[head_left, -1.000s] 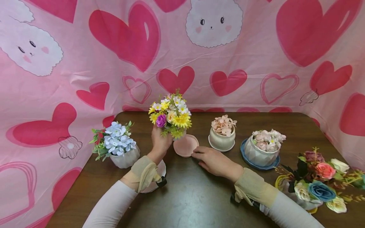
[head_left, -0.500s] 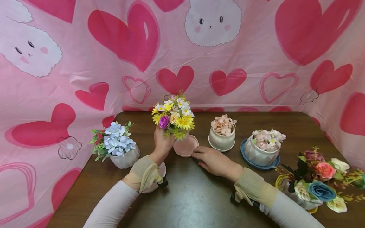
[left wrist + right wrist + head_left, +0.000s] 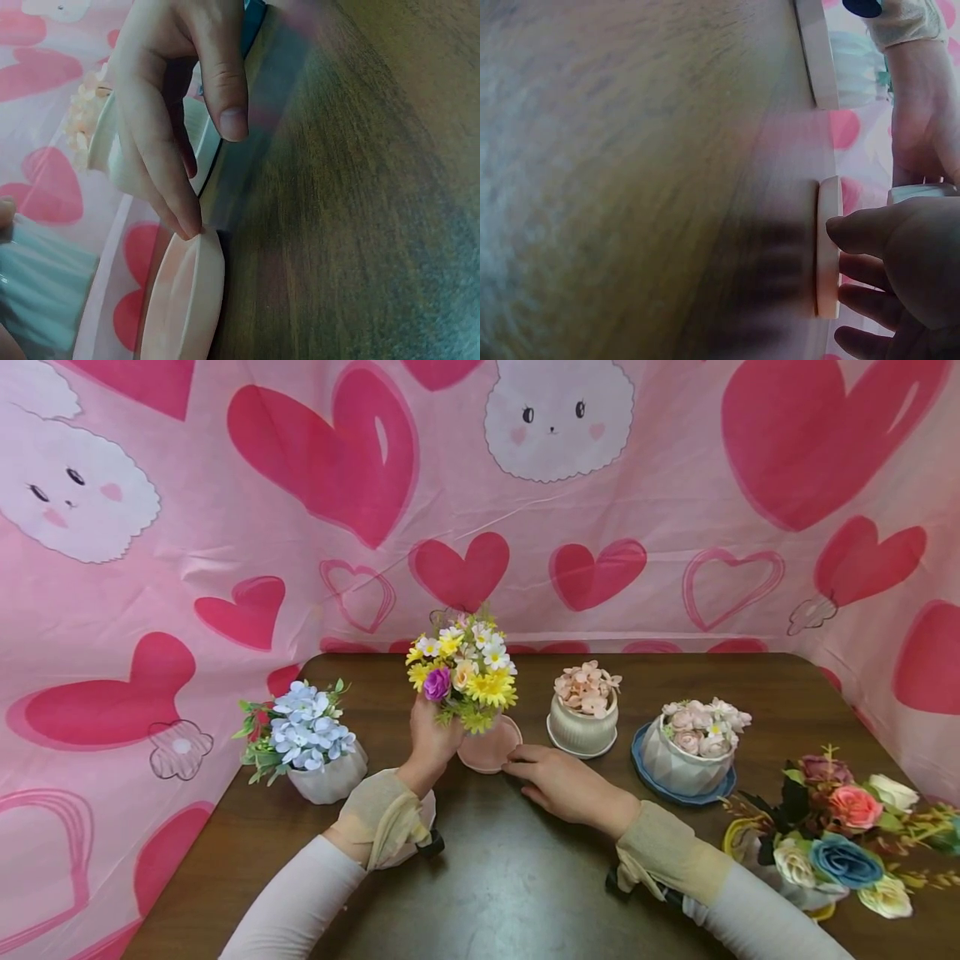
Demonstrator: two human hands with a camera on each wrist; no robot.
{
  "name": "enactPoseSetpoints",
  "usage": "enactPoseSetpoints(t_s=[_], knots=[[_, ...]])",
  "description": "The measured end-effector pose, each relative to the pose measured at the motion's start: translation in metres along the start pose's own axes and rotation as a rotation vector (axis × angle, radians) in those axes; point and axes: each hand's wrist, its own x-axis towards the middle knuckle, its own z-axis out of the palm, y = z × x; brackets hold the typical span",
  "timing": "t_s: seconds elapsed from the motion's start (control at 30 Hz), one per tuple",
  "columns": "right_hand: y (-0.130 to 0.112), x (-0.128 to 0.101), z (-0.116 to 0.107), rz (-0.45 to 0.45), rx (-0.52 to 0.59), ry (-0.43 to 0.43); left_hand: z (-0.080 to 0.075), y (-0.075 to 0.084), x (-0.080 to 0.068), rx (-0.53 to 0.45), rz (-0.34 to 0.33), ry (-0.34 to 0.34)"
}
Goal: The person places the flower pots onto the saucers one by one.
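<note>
My left hand (image 3: 435, 737) grips a pale blue-green flowerpot (image 3: 45, 289) of yellow, white and purple artificial flowers (image 3: 468, 672). It is held above the table, just left of and partly over a round pink saucer (image 3: 487, 753). In the head view, flowers and hand hide most of the pot. My right hand (image 3: 573, 785) reaches in from the right, and its fingertips touch the saucer's near right rim. Seen from the left wrist, the right fingers are extended onto the rim (image 3: 201, 259) while the thumb stands apart from it.
A scalloped pale plate (image 3: 429, 814) lies under my left wrist. Blue flowers in a white pot (image 3: 327, 777) stand left. Rightward are a ribbed pot (image 3: 588, 731) on a saucer, a white pot (image 3: 682, 768) on a blue plate, and a pot of mixed roses (image 3: 810, 893).
My left hand has carried the flowerpot slightly right and down, closer over the pink saucer. The right hand and the saucer have stayed in place.
</note>
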Motion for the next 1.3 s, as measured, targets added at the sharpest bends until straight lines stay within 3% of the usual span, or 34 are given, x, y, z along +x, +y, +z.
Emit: enactPoseSetpoints(t_s=[0.4,0.67,0.97,1.2,1.3], knots=[[0.000,0.000,0.000,0.014,0.003,-0.008,0.004,-0.001,-0.003,0.005,0.025,-0.034],[0.000,0.000,-0.001,0.020,0.007,-0.011,0.009,-0.002,-0.005,-0.001,-0.023,-0.035],[0.000,0.000,-0.001,0.023,0.019,-0.010,0.009,-0.006,-0.010,-0.033,-0.012,-0.038],[0.000,0.000,-0.002,0.028,0.016,-0.018,0.009,-0.010,-0.013,-0.034,0.062,-0.027],[0.000,0.000,-0.002,0.023,0.010,-0.012,0.009,-0.011,-0.013,-0.037,0.059,-0.033]])
